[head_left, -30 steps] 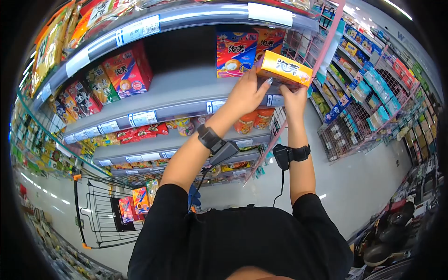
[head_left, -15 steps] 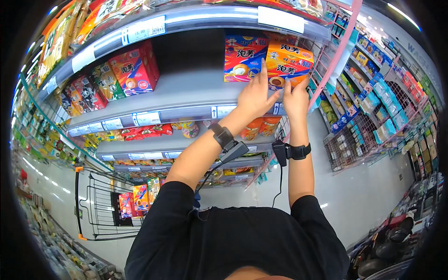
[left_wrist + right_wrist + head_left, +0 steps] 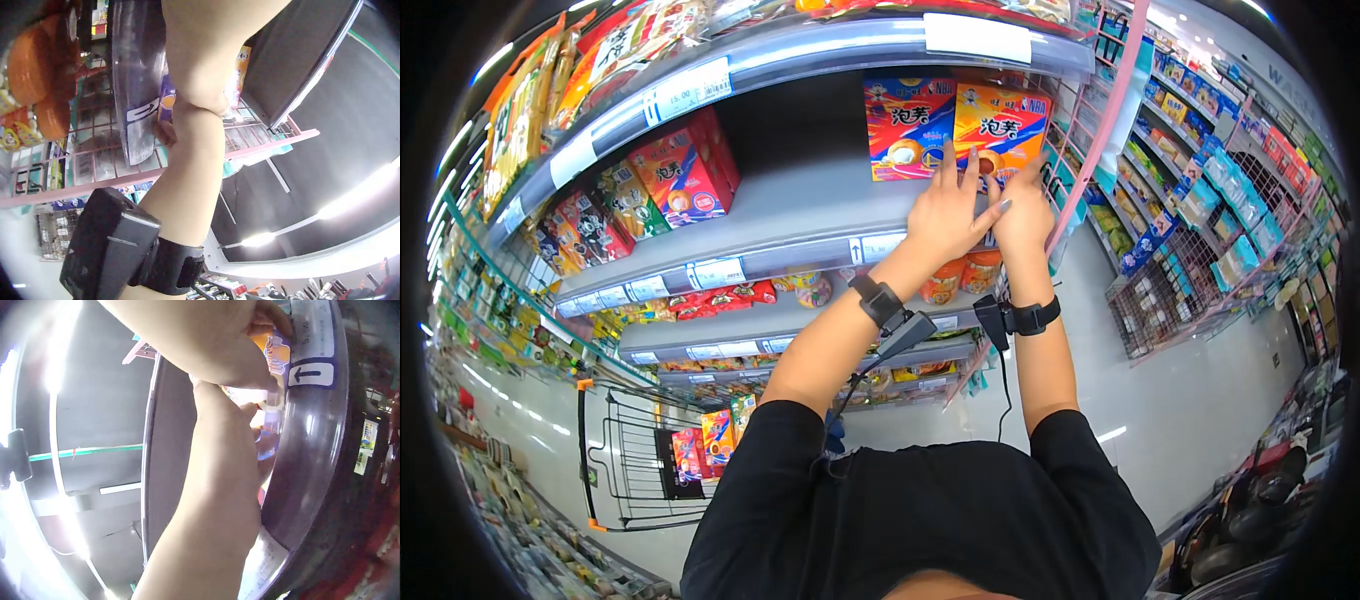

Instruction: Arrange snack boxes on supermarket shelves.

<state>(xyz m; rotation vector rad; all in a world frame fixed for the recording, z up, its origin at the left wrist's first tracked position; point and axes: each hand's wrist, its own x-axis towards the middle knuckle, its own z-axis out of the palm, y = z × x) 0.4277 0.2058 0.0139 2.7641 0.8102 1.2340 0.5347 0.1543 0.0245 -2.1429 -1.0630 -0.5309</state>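
An orange snack box (image 3: 1002, 122) stands upright at the right end of the shelf, against a red-and-blue snack box (image 3: 910, 125). My left hand (image 3: 945, 215) rests on the lower left front of the orange box, its fingers fairly straight and spread upward. Close by on the right, my right hand (image 3: 1022, 215) touches the box's lower right front with extended fingers. The thumbs nearly meet below the box. In the right wrist view, the hands hide much of the orange box (image 3: 275, 356). Its edge shows beside the wrist in the left wrist view.
The shelf's price rail (image 3: 800, 258) runs below the hands. A pink mesh panel (image 3: 1090, 165) borders the right end. More boxes (image 3: 675, 170) stand at the shelf's left. A shopping cart (image 3: 635, 460) with several snack boxes stands at lower left.
The orange box, held tilted with its yellow top showing, has gone back and down onto the shelf beside the red-and-blue box. Both hands have loosened to straighter fingers on its front.
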